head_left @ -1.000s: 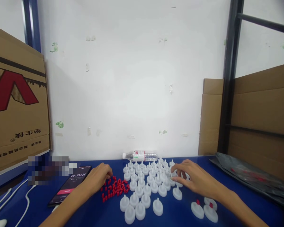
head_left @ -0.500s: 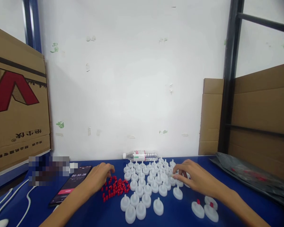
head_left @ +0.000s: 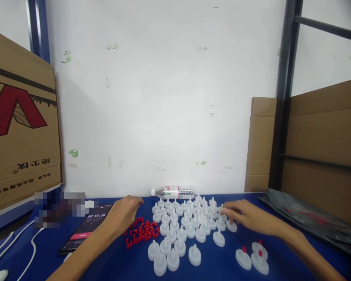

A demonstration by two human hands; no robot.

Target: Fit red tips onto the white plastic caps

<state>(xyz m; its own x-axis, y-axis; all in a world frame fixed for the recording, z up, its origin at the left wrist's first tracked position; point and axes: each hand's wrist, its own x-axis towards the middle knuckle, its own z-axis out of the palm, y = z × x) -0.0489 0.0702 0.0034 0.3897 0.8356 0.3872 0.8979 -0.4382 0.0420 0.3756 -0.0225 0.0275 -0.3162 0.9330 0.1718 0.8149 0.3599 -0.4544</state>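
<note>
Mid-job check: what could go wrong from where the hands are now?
The right hand is at the right edge of the crowded white nozzle caps; a brush could tip neighbours.

The left hand is beside many small, loose red caps, which a wrist sweep might scatter.

The clear bottle lies on its side behind the white nozzle caps; if bumped, it might roll into the back ones.

On the table, a phone lies left of the left hand; loose caps lie just right of that hand, on its near side. Lids spread from there to the right hand. A bottle lies behind them, between the hands. Nearer than the right hand sit three capped lids; right of it lies a bag
</note>
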